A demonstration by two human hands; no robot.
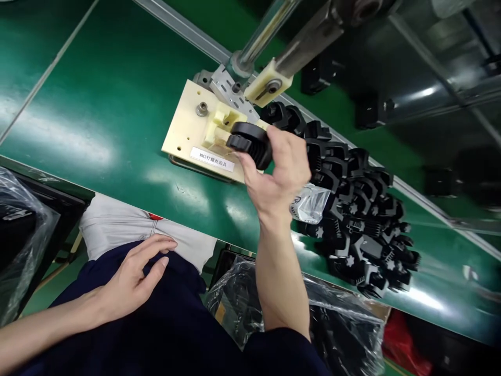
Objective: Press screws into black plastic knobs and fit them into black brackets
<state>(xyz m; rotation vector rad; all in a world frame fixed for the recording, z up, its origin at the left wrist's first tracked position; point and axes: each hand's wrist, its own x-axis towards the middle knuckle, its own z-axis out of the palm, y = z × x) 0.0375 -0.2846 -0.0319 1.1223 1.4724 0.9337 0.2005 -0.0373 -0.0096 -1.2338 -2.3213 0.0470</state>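
Observation:
My right hand (276,167) grips a round black plastic part (252,142), thumb on its near side and fingers at its far edge. The part is at the yellow block of a cream fixture plate (182,122); whether it rests on the block cannot be made out. A white label (212,159) with printed characters lies along the plate's near edge. Above the plate is a metal arm with a cream tip (270,83). My left hand (135,274) hovers over my lap, fingers slightly bent and apart, holding nothing.
A pile of black plastic parts (360,209) covers the green bench (129,94) at the right, with a silver packet (310,203) at its near side. Plastic-wrapped boxes of black items stand below the bench edge. A metal post (270,28) rises behind the fixture.

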